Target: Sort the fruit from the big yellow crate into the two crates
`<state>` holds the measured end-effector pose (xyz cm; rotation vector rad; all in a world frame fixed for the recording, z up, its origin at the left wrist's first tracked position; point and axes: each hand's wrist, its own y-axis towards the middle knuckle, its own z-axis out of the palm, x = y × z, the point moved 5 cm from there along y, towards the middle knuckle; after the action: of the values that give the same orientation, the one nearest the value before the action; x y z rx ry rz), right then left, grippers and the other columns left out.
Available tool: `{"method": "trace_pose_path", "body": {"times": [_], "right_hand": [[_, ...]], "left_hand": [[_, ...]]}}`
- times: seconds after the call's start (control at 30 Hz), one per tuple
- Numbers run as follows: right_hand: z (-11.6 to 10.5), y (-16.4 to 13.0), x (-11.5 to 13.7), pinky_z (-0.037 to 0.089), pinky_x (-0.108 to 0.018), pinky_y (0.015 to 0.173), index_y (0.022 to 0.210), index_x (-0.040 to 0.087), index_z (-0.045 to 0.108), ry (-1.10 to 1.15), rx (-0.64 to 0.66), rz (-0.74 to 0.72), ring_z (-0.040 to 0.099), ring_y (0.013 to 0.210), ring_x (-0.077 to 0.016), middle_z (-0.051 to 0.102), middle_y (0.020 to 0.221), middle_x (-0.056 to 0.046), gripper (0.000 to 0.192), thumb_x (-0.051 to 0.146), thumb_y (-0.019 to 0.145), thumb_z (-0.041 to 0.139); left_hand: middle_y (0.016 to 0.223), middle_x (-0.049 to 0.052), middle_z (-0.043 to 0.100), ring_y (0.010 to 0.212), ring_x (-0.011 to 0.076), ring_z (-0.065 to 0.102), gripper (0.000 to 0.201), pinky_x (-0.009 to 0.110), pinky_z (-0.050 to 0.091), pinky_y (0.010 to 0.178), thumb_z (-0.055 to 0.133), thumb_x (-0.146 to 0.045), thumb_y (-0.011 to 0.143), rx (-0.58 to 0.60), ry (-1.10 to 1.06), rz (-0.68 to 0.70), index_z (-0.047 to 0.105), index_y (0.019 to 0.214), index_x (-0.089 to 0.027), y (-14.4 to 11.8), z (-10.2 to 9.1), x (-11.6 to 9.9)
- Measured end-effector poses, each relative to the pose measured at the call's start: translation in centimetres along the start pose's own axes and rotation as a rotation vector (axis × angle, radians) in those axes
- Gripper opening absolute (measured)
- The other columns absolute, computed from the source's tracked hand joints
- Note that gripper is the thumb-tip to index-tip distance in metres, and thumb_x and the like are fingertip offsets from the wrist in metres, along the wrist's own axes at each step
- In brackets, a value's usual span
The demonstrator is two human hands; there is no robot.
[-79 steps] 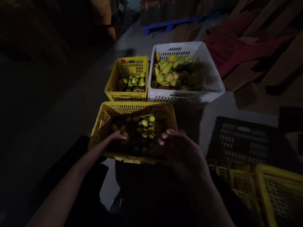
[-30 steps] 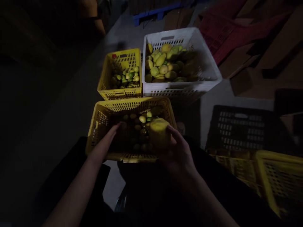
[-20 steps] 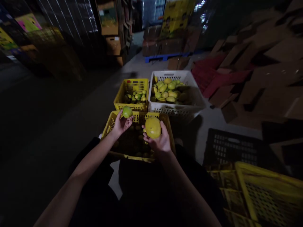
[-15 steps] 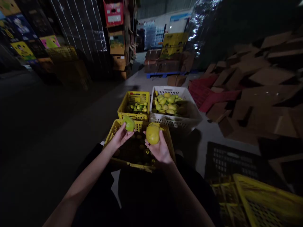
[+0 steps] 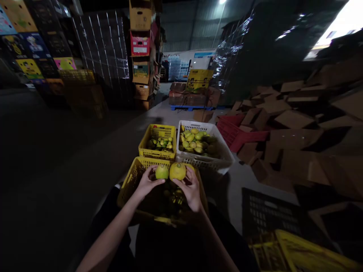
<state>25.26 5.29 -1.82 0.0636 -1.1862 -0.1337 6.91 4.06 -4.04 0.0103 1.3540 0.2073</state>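
Over the near yellow crate (image 5: 133,172), my left hand (image 5: 148,182) grips a smaller yellow-green lemon (image 5: 162,172) between thumb and fingers. Beside it, my right hand (image 5: 192,187) is closed around a larger yellow lemon (image 5: 177,171). Both fruits are held side by side at the same height, their pointed ends facing up toward me. More fruit (image 5: 172,196) lies in shadow at the bottom of the crate, hard to make out.
Beyond stand a smaller yellow crate (image 5: 143,141) with green and yellow lemons and a white crate (image 5: 225,151) with larger ones. Flattened cardboard boxes (image 5: 295,143) and a red crate (image 5: 231,132) lie to the right. Another yellow crate (image 5: 297,251) sits at lower right.
My hands have brought the two lemons closer together and turned them so their ends point up. The head view has tilted upward.
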Motion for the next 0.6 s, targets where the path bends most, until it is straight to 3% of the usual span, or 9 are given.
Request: {"method": "trace_pose_path", "body": {"times": [0.3, 0.47, 0.6], "right_hand": [[0.1, 0.0, -0.2, 0.054, -0.030, 0.085, 0.102, 0.023, 0.061, 0.028, 0.070, 0.080, 0.065, 0.092, -0.0158, 0.070, 0.104, 0.000, 0.056, 0.011, 0.051, 0.083], [-0.3, 0.3, -1.4, 0.054, -0.033, 0.085, 0.104, 0.023, 0.065, 0.113, 0.087, 0.184, 0.066, 0.097, -0.0208, 0.070, 0.107, -0.002, 0.059, 0.014, 0.049, 0.084], [-0.3, 0.6, -2.4, 0.054, -0.040, 0.087, 0.098, 0.023, 0.068, 0.159, 0.138, 0.278, 0.065, 0.101, -0.0267, 0.071, 0.106, -0.005, 0.051, 0.026, 0.050, 0.087]], "left_hand": [[0.113, 0.007, 0.068, 0.106, 0.0252, 0.062, 0.061, 0.039, 0.045, 0.098, 0.089, -0.022, 0.044, 0.000, -0.129, -0.125, 0.069, 0.102, -0.020, 0.3, -0.6, 0.0], [0.109, 0.008, 0.069, 0.096, 0.0245, 0.066, 0.058, 0.042, 0.052, 0.089, 0.089, -0.030, 0.049, 0.055, -0.242, -0.265, 0.070, 0.103, -0.018, -0.4, -0.7, -0.2], [0.104, 0.009, 0.070, 0.091, 0.0212, 0.066, 0.048, 0.034, 0.056, 0.080, 0.086, -0.035, 0.057, 0.074, -0.277, -0.316, 0.071, 0.099, -0.015, -0.6, -0.9, -0.4]]}}
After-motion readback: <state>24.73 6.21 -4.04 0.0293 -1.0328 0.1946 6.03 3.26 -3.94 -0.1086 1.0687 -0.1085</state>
